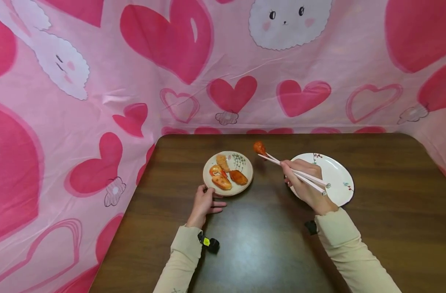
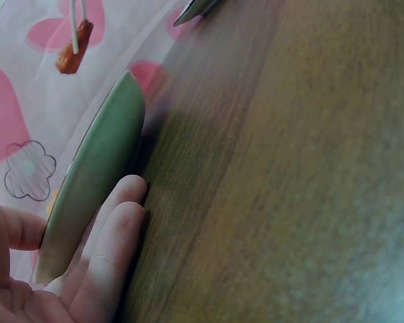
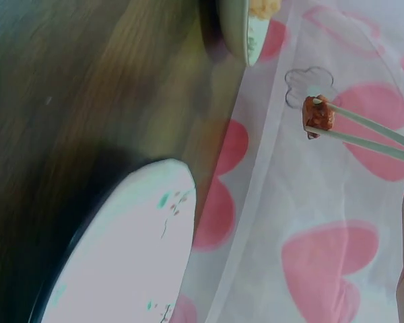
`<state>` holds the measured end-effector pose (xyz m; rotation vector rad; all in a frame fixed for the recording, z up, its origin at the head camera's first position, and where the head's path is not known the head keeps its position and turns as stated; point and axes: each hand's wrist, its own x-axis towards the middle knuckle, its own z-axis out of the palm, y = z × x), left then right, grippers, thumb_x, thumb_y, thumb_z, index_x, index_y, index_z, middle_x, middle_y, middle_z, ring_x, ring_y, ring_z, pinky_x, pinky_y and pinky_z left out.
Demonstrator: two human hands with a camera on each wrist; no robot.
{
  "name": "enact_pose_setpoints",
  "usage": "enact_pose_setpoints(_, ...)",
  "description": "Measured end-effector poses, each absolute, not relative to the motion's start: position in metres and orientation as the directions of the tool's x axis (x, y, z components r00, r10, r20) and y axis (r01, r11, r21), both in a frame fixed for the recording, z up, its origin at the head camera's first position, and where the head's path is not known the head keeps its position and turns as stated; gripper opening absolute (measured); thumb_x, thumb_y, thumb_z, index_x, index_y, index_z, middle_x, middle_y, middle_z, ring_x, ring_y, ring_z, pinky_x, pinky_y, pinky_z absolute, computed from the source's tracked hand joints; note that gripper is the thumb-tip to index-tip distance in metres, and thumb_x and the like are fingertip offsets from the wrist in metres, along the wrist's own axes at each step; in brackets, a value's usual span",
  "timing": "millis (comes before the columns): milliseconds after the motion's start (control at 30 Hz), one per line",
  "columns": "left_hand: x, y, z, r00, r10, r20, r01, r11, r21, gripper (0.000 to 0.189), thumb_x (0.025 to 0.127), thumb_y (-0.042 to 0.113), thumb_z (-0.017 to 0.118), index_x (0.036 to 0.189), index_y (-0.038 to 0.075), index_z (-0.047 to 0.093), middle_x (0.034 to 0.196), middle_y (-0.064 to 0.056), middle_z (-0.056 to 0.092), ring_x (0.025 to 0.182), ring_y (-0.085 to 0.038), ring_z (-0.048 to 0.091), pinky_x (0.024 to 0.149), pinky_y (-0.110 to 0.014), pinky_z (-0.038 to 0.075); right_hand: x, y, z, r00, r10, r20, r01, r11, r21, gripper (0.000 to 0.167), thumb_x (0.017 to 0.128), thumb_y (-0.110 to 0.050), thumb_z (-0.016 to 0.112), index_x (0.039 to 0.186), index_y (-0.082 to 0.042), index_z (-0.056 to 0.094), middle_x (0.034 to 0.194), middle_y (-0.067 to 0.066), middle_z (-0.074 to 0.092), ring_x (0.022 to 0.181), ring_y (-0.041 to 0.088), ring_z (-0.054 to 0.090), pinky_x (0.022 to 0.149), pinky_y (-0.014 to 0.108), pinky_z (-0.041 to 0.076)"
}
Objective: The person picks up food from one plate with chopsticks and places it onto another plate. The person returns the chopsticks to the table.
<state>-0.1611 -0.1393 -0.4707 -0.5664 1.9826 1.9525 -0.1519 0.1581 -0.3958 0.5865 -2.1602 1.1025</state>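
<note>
My right hand (image 1: 303,181) grips a pair of white chopsticks (image 1: 307,177), whose tips pinch a glazed reddish-brown piece of food (image 1: 259,147). That piece hangs in the air between two plates, higher than both, and also shows in the right wrist view. With my left hand (image 1: 205,205) I hold the near left rim of a small round plate (image 1: 248,182), thumb at the rim and fingers low along its underside (image 2: 97,182). Several pieces of food lie on this plate, among them a dark browned piece (image 1: 238,177) and a golden one (image 1: 221,182).
A larger white oval plate (image 1: 338,179) with a floral pattern stands on the right, partly hidden behind my right hand. Both plates are on a dark wooden table (image 1: 259,240). Pink cloth (image 1: 241,53) with hearts hangs along its back and left sides.
</note>
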Motion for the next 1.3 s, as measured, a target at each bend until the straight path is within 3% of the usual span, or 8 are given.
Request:
enact_pose_setpoints(300, -0.163, -0.142, -0.472, -0.875, -0.052, -0.482, -0.482, -0.002, 0.876, 0.046, 0.098, 0.017, 0.038, 0.141, 0.006, 0.026, 0.111, -0.020, 0.068, 0.069, -0.022, 0.073, 0.059, -0.035, 0.060, -0.146, 0.183, -0.397, -0.706, -0.035, 0.707, -0.583, 0.597, -0.552, 0.013, 0.081, 0.003, 0.068, 0.089, -0.006, 0.075, 0.055, -0.003, 0.059, 0.054, -0.005, 0.049, 0.047, 0.011, 0.036)
enact_pose_setpoints(633, -0.157, -0.141, -0.451, -0.875, -0.028, -0.483, -0.483, 0.010, 0.875, 0.046, 0.098, 0.014, 0.037, 0.141, 0.001, 0.026, 0.112, -0.023, 0.067, 0.076, -0.026, 0.074, 0.064, -0.038, 0.061, -0.141, 0.208, -0.403, -0.705, 0.008, 0.709, -0.547, 0.631, -0.551, 0.012, 0.084, 0.000, 0.067, 0.078, -0.009, 0.072, 0.054, -0.003, 0.058, 0.051, -0.009, 0.046, 0.044, 0.010, 0.033)
enact_pose_setpoints(867, -0.149, -0.137, -0.438, -0.878, -0.028, -0.478, -0.478, 0.010, 0.878, 0.047, 0.098, 0.014, 0.037, 0.142, 0.001, 0.025, 0.116, -0.025, 0.065, 0.078, -0.027, 0.074, 0.066, -0.038, 0.061, -0.135, 0.227, -0.409, -0.752, 0.046, 0.657, -0.471, 0.659, -0.586, 0.013, 0.087, -0.003, 0.066, 0.078, -0.010, 0.071, 0.055, -0.002, 0.058, 0.051, -0.010, 0.046, 0.043, 0.010, 0.034)
enact_pose_setpoints(1067, -0.150, -0.138, -0.442, -0.884, -0.025, -0.467, -0.467, 0.013, 0.884, 0.047, 0.098, 0.014, 0.037, 0.141, 0.001, 0.025, 0.112, -0.023, 0.066, 0.079, -0.028, 0.074, 0.065, -0.038, 0.061, -0.128, 0.240, -0.418, -0.797, 0.102, 0.595, -0.379, 0.683, -0.624, 0.013, 0.089, -0.007, 0.065, 0.077, -0.009, 0.070, 0.058, 0.002, 0.060, 0.052, -0.010, 0.045, 0.044, 0.009, 0.036)
enact_pose_setpoints(1300, -0.163, -0.143, -0.477, -0.885, -0.044, -0.464, -0.465, 0.008, 0.885, 0.046, 0.098, 0.017, 0.038, 0.141, 0.005, 0.026, 0.109, -0.019, 0.068, 0.072, -0.023, 0.073, 0.060, -0.036, 0.061, -0.125, 0.248, -0.425, -0.809, 0.130, 0.573, -0.345, 0.684, -0.642, 0.010, 0.088, -0.008, 0.066, 0.080, -0.007, 0.072, 0.059, 0.004, 0.060, 0.052, -0.010, 0.044, 0.044, 0.008, 0.036)
